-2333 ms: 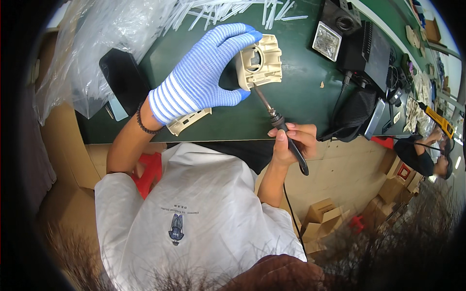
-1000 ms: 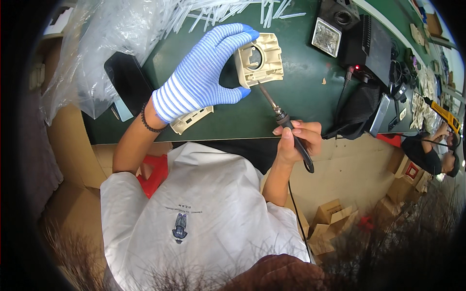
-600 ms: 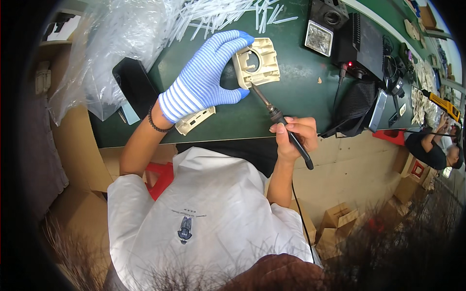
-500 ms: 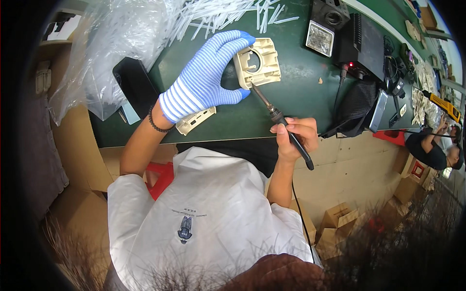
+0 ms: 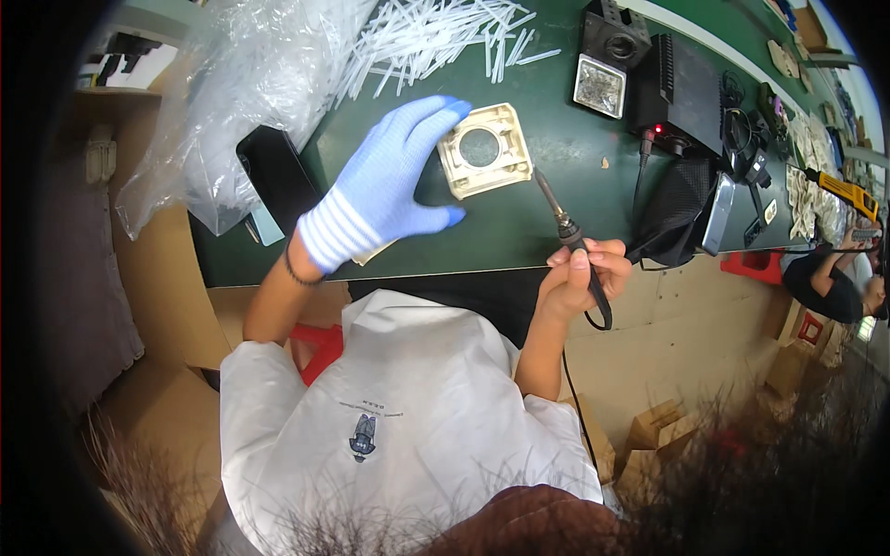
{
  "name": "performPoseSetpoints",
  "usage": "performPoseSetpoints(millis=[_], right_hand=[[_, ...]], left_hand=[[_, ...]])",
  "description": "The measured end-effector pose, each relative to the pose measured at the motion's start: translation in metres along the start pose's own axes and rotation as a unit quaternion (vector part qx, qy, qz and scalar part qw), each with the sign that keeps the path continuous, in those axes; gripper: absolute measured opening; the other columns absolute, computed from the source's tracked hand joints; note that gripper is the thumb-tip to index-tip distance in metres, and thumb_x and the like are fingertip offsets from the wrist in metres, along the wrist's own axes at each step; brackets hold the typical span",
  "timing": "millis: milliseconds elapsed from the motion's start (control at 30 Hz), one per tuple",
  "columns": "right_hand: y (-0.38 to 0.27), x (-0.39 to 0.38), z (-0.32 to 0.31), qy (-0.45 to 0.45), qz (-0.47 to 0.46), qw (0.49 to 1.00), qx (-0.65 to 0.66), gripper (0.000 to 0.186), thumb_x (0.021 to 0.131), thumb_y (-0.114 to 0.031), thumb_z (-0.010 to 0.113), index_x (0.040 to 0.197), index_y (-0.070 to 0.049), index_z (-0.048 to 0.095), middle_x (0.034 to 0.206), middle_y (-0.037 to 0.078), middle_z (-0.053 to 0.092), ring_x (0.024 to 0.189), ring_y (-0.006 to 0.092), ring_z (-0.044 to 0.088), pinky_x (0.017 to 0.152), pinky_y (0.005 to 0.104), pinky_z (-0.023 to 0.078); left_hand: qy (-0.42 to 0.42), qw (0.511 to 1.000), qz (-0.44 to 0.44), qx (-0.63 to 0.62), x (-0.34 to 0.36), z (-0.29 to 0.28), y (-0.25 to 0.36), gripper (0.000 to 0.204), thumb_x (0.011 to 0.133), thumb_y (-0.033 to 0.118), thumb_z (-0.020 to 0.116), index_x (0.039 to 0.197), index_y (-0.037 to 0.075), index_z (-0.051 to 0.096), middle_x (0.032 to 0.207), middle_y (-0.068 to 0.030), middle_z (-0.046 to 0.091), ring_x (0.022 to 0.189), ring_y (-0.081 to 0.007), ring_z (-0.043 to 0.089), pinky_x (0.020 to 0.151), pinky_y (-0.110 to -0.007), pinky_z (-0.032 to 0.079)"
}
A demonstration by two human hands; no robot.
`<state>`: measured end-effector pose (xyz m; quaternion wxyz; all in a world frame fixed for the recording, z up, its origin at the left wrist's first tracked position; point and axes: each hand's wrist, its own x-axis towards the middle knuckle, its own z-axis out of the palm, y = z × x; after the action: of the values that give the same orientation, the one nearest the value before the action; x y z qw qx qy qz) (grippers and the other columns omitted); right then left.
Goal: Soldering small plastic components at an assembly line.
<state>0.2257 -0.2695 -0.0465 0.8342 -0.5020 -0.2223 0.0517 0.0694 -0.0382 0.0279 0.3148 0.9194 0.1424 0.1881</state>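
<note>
My left hand [image 5: 375, 181], in a blue striped glove, has its thumb and fingers spread, fingertips at the upper left edge of a cream plastic housing [image 5: 487, 181] with a round opening; the thumb is clear of it. My bare right hand [image 5: 589, 273] grips a black-handled soldering iron [image 5: 570, 227], its metal tip just beside the housing's right side. A second cream piece [image 5: 371, 256] lies mostly hidden under my left wrist.
Plastic bag [image 5: 222, 111], black phone [image 5: 278, 176] and clear tubes [image 5: 436, 42] lie left and behind. Soldering station [image 5: 677, 93], metal tray [image 5: 598, 88], black mesh pouch [image 5: 677, 208] and yellow tool [image 5: 844, 193] are right. A co-worker [image 5: 825, 283] sits far right; cartons [image 5: 654, 431] stand below.
The housing has turned and lies flatter, its opening facing up. My left hand has moved down and its thumb away from the housing. The iron's tip has moved right.
</note>
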Motion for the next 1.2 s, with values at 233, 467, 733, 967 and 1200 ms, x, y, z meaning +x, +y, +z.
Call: performPoseSetpoints(millis=[233,467,733,967,1200], right_hand=[[-0.005,0.010,-0.004,0.015,-0.026,0.999,-0.016,0.020,0.091,0.002,0.071,0.098,-0.003,0.053,0.096,0.011,0.055,0.056,0.0174,0.061,0.047,0.0294,0.055],[-0.013,0.009,-0.004,0.013,-0.023,1.000,-0.006,0.017,0.092,0.003,0.069,0.098,-0.004,0.054,0.096,0.010,0.055,0.056,0.0165,0.058,0.046,0.0284,0.050],[-0.021,0.008,-0.016,0.060,-0.012,0.998,0.029,0.020,0.091,0.004,0.072,0.099,-0.003,0.055,0.100,0.012,0.057,0.058,0.0165,0.063,0.047,0.0303,0.058],[-0.027,0.016,-0.022,0.084,-0.019,0.996,0.038,0.021,0.090,0.003,0.073,0.099,-0.005,0.055,0.100,0.012,0.057,0.058,0.0165,0.061,0.047,0.0301,0.056],[-0.033,0.024,-0.013,0.085,-0.010,0.995,0.058,0.022,0.090,0.001,0.073,0.098,-0.005,0.054,0.100,0.011,0.057,0.059,0.0174,0.060,0.048,0.0308,0.054]], left_hand=[[-0.192,0.908,-0.223,0.296,-0.038,-0.008,0.039,0.123,0.060,0.029,0.097,0.167,0.029,0.035,0.163,-0.0260,0.037,0.142,-0.0525,0.047,0.117,-0.053,0.047],[-0.261,0.907,-0.179,0.277,0.016,-0.004,0.043,0.118,0.067,0.022,0.093,0.165,0.048,0.034,0.166,-0.0238,0.034,0.136,-0.0480,0.055,0.105,-0.052,0.058],[-0.293,0.918,-0.063,0.260,0.049,0.009,0.045,0.095,0.067,0.022,0.090,0.153,0.040,0.053,0.166,-0.0223,0.035,0.136,-0.0468,0.055,0.107,-0.051,0.057],[-0.248,0.944,-0.048,0.215,0.066,0.004,0.043,0.060,0.069,0.025,0.084,0.128,0.021,0.070,0.159,-0.0247,0.044,0.132,-0.0480,0.055,0.108,-0.053,0.053],[-0.020,0.970,0.017,0.242,0.184,-0.051,-0.014,0.049,0.074,0.023,0.080,0.120,0.013,0.068,0.142,-0.0311,0.055,0.122,-0.0555,0.059,0.106,-0.056,0.053]])
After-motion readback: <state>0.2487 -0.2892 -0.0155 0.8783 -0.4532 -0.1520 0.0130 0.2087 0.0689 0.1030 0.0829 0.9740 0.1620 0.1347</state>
